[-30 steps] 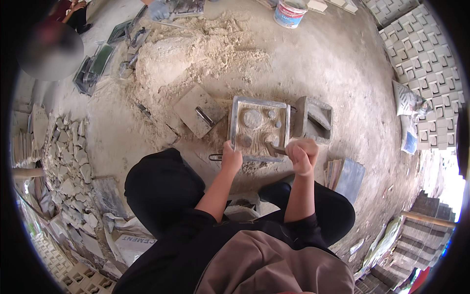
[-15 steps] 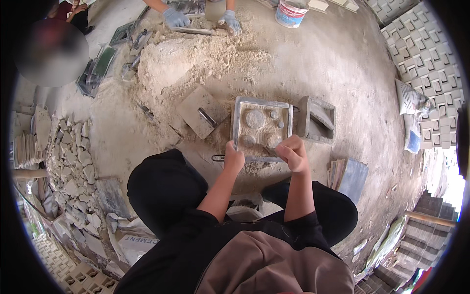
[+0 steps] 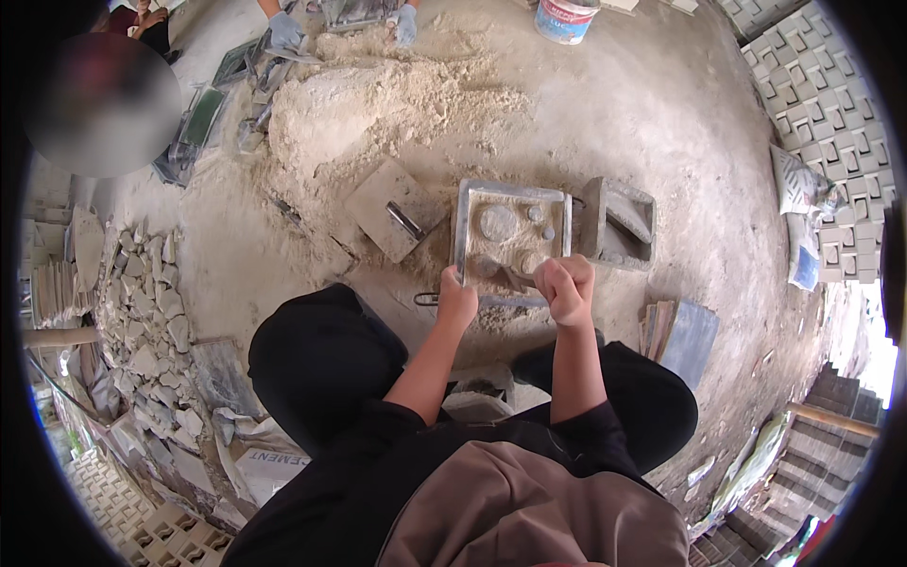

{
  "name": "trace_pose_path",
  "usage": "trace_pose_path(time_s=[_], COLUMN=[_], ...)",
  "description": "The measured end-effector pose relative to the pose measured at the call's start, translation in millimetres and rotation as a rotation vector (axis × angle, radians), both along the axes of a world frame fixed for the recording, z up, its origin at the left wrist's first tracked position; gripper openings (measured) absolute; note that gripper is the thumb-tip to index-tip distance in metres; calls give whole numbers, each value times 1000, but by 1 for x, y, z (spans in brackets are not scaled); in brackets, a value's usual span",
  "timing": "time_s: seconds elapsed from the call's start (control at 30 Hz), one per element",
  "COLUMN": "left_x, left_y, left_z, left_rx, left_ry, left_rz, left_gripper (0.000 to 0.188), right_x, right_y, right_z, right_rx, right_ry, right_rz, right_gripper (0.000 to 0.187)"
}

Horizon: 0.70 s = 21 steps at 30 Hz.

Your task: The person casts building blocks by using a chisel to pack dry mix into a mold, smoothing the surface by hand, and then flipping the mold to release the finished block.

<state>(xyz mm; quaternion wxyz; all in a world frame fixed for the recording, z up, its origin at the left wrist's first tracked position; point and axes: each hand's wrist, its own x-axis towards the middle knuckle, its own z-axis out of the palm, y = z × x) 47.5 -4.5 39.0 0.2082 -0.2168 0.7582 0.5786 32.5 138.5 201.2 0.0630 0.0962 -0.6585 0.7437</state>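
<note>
Gripping the near rim of the square metal mould [image 3: 511,231], left hand [image 3: 456,300] at 7 o'clock; right hand [image 3: 565,286] fisted around a small tool at 5 o'clock

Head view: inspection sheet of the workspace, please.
Surface: dusty concrete floor with a sand pile.
Job's things: square metal mould tray, round shapes inside.
Clutter: flat block, hollow mould box, bucket, rubble, stacked patterned blocks.
Hands: left hand on the tray's near edge; right hand fisted over it.
Cables: nothing seen.
Surroundings: another person's gloved hands at the top.
</note>
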Motion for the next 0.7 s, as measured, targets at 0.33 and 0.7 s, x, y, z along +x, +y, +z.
trace_pose_path(time_s=[0.33,0.7], left_x=[0,4], left_y=[7,6], left_z=[7,14], left_rx=[-78,-102], left_ry=[-10,-24], left_rz=[-16,-19], left_gripper=[52,53], right_x=[5,-9], right_y=[0,-2], right_z=[10,-9], right_rx=[18,-235], right_ry=[-8,-65], right_rz=[-92,-511], right_gripper=[46,49])
